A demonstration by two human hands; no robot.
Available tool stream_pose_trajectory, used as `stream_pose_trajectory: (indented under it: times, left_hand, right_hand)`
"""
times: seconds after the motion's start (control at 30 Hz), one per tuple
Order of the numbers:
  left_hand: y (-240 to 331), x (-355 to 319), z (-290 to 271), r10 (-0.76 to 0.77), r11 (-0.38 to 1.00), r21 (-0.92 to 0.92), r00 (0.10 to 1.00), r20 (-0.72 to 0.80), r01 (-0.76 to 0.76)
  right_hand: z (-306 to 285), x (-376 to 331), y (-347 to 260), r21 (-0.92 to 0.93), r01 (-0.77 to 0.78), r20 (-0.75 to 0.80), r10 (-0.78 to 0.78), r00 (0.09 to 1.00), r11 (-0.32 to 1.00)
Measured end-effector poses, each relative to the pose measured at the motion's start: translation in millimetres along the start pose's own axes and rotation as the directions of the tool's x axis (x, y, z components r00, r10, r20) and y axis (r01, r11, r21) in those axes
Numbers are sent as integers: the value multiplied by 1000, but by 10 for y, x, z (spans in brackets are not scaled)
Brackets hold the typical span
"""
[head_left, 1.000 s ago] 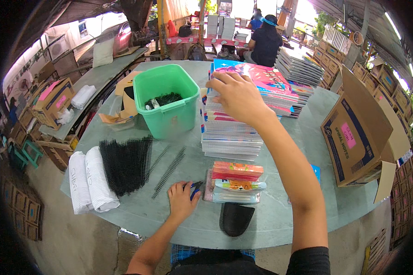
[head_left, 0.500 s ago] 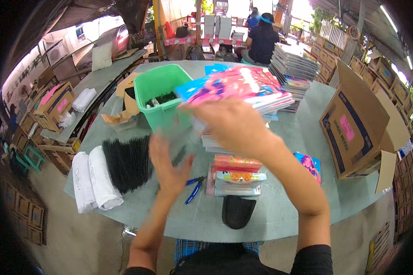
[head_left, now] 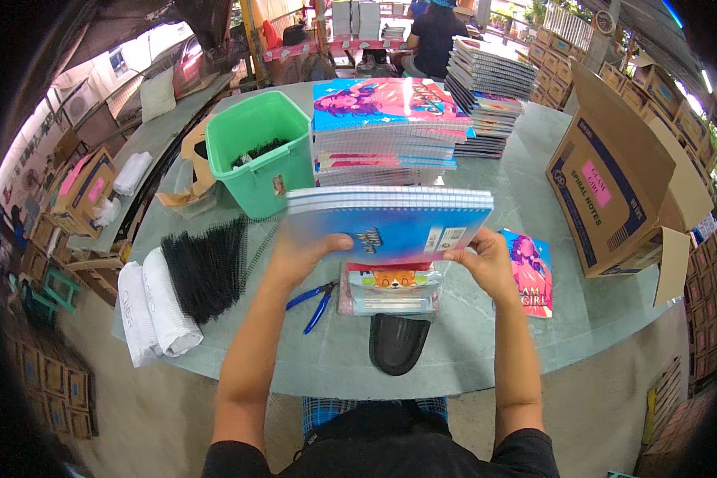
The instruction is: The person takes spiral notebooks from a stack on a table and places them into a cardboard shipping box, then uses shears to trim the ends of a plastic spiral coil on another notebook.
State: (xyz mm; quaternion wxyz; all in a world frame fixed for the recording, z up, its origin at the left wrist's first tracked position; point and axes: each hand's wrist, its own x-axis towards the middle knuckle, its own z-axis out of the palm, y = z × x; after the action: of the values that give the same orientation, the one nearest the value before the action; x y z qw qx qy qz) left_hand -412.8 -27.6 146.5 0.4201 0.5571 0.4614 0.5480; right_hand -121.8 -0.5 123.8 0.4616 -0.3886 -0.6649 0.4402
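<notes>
Both hands hold a small stack of spiral notebooks point(head_left: 390, 223) above the counter point(head_left: 534, 167).
Stiff but loose, likely to slide; left hand point(head_left: 307, 251) and right hand point(head_left: 482, 259) each close their grip pinching a lower corner, over wrapped packs point(head_left: 390, 288), blue pliers point(head_left: 315, 299).

Both hands hold a batch of blue notebooks point(head_left: 390, 223) above the bench point(head_left: 486, 350), the left hand point(head_left: 303, 253) gripping its left lower edge and the right hand point(head_left: 479, 261) its right. Beneath it lie a wrapped pack point(head_left: 390, 291), blue pliers point(head_left: 315, 299) and a black pouch point(head_left: 396, 342). Behind stand a notebook stack point(head_left: 386, 135) and a green tub point(head_left: 259, 155), with black coils point(head_left: 203, 267) to the left.
</notes>
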Motion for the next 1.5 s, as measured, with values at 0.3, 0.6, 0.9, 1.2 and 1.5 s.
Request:
stream_pose_trajectory:
  times: [0.3, 0.6, 0.9, 1.2, 1.5]
  left_hand:
    - [-900, -188, 64, -12, 977, -215, 999, -44, 2]
    - [-617, -556, -366, 33, 824, 567, 999, -10, -22]
    - [-1193, -1304, -1198, 65, 315, 935, 979, -193, 163]
    - [-198, -806, -1362, 262, 962, 108, 746, -612, -249]
    - [-309, -663, -173, 174, 923, 372, 969, -176, -98]
  right_hand:
    - [96, -191, 715, 221, -136, -43, 149, 988, 966]
    - [531, 6, 320, 306, -31, -448, 172, 877, 951]
    - [1083, 320, -469, -722, 413, 143, -464, 874, 555]
    - [1185, -10, -129, -641, 725, 338, -756, 561, 252]
    - [1416, 233, -274, -643, 470, 176, -481, 859, 605]
